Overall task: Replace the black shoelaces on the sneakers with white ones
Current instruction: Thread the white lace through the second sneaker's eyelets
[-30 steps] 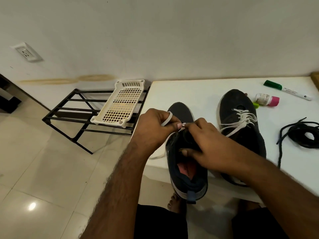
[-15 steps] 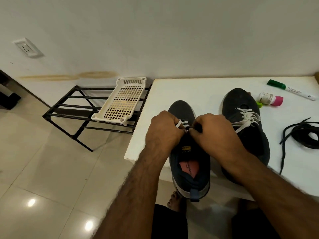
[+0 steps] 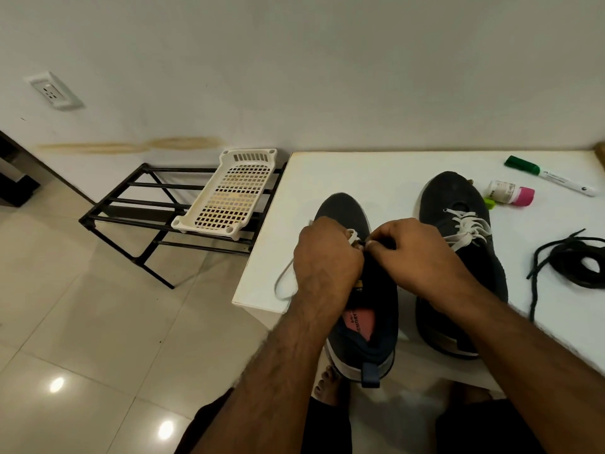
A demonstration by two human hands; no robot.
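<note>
The near sneaker (image 3: pixel 360 309) is set with its heel overhanging the front edge of the white table (image 3: pixel 360 172), toe pointed away; this placement is judged to bring the eyelet rows within close reach and to leave the tongue opening exposed. The left hand (image 3: pixel 324 260) is curled over the left eyelet side, and the white shoelace (image 3: pixel 353 235) is pinched between its fingers, with a slack loop of the same lace trailing off the left flank of the shoe toward the table edge. The right hand (image 3: pixel 415 257) is clenched on the lace tip at the centre of the throat, thumb and forefinger meeting those of the left hand; the exact eyelet being addressed is hidden by the knuckles. The two-handed pinch is judged to steady the upper while the tip is fed through. Only the forward eyelets appear threaded, so lacing of this shoe is judged to be at an early stage. The second sneaker (image 3: pixel 458 257) is stood just beside, to the right, already fitted with white lacing (image 3: pixel 468 229), and is kept clear of the working shoe. The removed black shoelaces (image 3: pixel 579 267) are heaped well apart at the right edge. Farther back, a pink-capped bottle (image 3: pixel 510 194) and a green-capped marker (image 3: pixel 550 175) are laid near the wall.
</note>
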